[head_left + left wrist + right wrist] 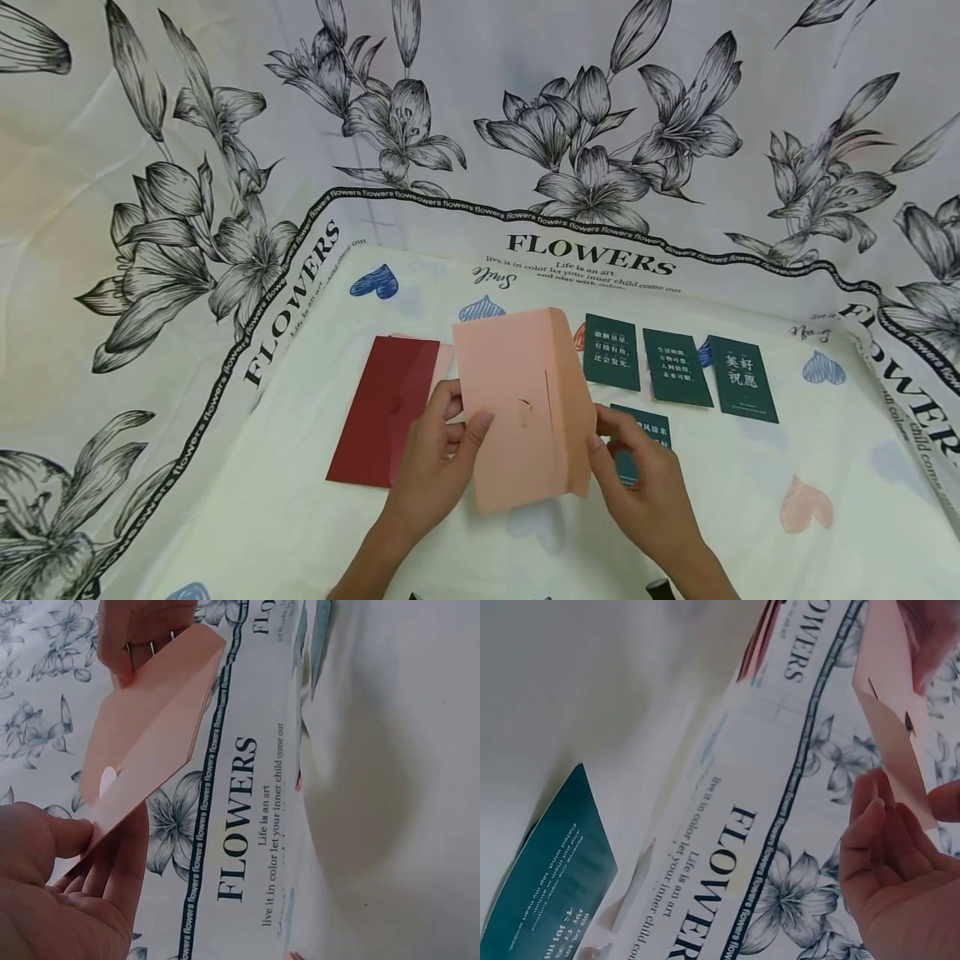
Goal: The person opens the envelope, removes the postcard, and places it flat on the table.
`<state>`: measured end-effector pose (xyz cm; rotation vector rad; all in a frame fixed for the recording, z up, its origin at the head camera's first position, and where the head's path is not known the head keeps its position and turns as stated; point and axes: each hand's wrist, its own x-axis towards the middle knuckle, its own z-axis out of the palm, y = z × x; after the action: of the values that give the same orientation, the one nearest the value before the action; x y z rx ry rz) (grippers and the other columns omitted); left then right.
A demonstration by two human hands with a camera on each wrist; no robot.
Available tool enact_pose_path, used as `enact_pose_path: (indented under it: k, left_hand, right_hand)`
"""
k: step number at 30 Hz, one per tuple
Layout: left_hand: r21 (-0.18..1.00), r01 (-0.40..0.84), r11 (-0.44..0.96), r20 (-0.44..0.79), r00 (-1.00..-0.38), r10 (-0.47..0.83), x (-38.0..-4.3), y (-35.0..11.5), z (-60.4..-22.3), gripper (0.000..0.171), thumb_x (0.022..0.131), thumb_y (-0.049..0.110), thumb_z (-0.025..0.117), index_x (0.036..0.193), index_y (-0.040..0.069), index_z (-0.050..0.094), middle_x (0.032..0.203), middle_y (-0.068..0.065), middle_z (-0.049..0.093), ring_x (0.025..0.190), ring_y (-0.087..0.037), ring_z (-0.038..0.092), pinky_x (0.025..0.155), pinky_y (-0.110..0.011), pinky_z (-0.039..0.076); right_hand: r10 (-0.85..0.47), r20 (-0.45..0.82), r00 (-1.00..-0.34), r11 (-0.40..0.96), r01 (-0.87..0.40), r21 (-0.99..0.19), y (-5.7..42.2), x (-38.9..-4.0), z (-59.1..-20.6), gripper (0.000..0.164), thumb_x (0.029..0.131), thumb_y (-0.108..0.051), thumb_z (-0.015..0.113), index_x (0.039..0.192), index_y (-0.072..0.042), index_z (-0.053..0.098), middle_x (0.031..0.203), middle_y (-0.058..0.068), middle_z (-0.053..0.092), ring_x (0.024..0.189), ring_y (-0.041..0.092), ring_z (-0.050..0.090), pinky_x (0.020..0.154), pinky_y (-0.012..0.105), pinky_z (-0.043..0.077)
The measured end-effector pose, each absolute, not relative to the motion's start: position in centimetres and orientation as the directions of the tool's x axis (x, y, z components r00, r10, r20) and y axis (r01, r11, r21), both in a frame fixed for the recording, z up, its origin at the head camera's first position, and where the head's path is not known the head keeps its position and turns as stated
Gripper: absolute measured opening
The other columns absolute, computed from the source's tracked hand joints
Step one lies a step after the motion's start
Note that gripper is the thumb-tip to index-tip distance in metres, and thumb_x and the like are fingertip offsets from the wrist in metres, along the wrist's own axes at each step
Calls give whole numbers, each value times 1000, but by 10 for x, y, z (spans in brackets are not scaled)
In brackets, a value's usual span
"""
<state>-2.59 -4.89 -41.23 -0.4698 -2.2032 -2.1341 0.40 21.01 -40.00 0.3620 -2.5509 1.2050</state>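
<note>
A pink paper envelope (510,433) is held up over the table, its long flap (573,400) partly folded out on the right. My left hand (442,458) pinches the left edge, thumb on the near face and fingers behind; the left wrist view shows this thumb-and-finger hold (75,877). At the flap's outer edge, my right hand (645,475) grips the paper between thumb and fingers. In the right wrist view the right hand (900,877) has its fingers against the flap. A small curved cut and a straight slit show on the envelope's face.
Left of the hands lies a dark red envelope (367,408), with a pink one (442,367) partly under it. Several green cards with white writing, among them one (611,350), lie to the right; one lower card (645,421) is partly behind my right hand. A flower-printed cloth (570,167) stands behind.
</note>
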Motion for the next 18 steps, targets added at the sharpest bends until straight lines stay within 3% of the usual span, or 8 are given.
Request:
enact_pose_path:
  k: [10,18]
  left_hand:
    - [977,213,1,209,-958,197,-28,-50,-410,33,108,22,64,138,16,52,123,-3,73,91,-18,80,79,-37,64]
    - [986,119,-121,147,-955,258,-27,-54,-409,34,109,18,61,141,14,49,129,-8,72,92,-27,79,79,-41,64]
  right_hand:
    - [-117,366,-923,525,-370,-767,218,3,-401,37,103,3,63,138,-8,61,123,2,75,105,10,72,85,19,56]
    - [-165,209,-964,147,-233,-961,226,3,-400,53,107,9,49,155,-5,32,118,11,76,90,21,71,77,30,60]
